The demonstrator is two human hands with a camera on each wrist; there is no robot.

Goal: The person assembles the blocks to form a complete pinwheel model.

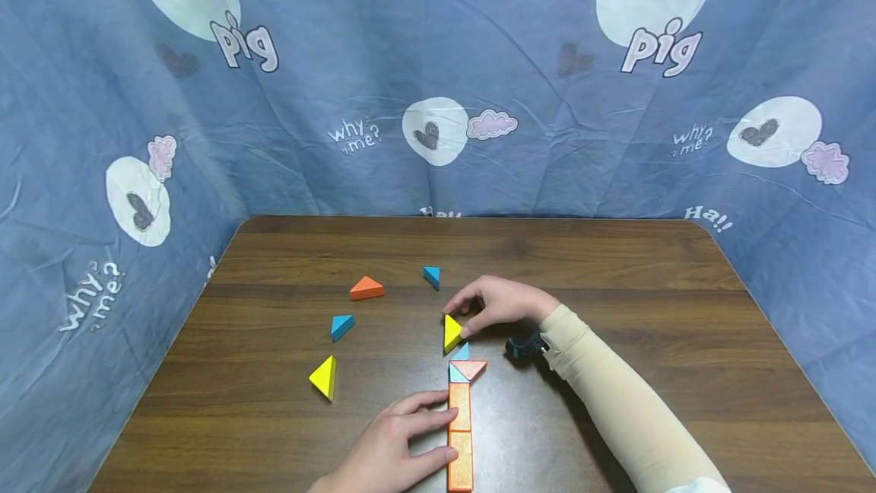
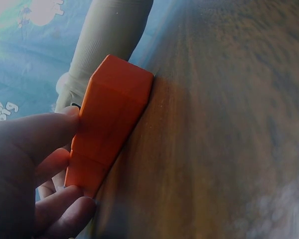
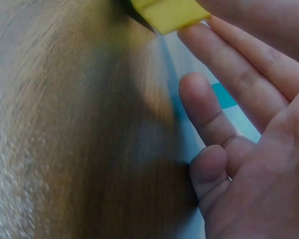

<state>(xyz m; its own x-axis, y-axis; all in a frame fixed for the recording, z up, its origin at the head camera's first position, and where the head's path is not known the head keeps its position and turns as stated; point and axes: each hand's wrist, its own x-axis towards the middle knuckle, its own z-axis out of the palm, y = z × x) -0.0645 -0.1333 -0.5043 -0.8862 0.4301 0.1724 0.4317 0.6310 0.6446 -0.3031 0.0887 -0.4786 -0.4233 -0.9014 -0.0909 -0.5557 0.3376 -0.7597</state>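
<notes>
Two orange rectangular blocks (image 1: 461, 461) lie end to end in a column near the table's front. My left hand (image 1: 400, 436) rests its fingertips and thumb against their left side; the left wrist view shows those orange blocks (image 2: 114, 99) close up. Beyond them sit a light blue triangle block (image 1: 456, 373) and a pink-orange triangle block (image 1: 472, 369), then another light blue triangle block (image 1: 461, 352). At the column's far end, my right hand (image 1: 503, 301) pinches a yellow triangular block (image 1: 452, 333) between thumb and fingers. Only part of that yellow block (image 3: 179, 15) shows in the right wrist view.
Loose triangular blocks lie to the left: a yellow one (image 1: 325, 379), a blue one (image 1: 341, 327) and an orange one (image 1: 366, 288). Another blue triangle (image 1: 433, 276) is farther back. A dark band (image 1: 525, 346) is by the right wrist. A blue patterned cloth (image 1: 520, 173) surrounds the wooden table (image 1: 650, 280).
</notes>
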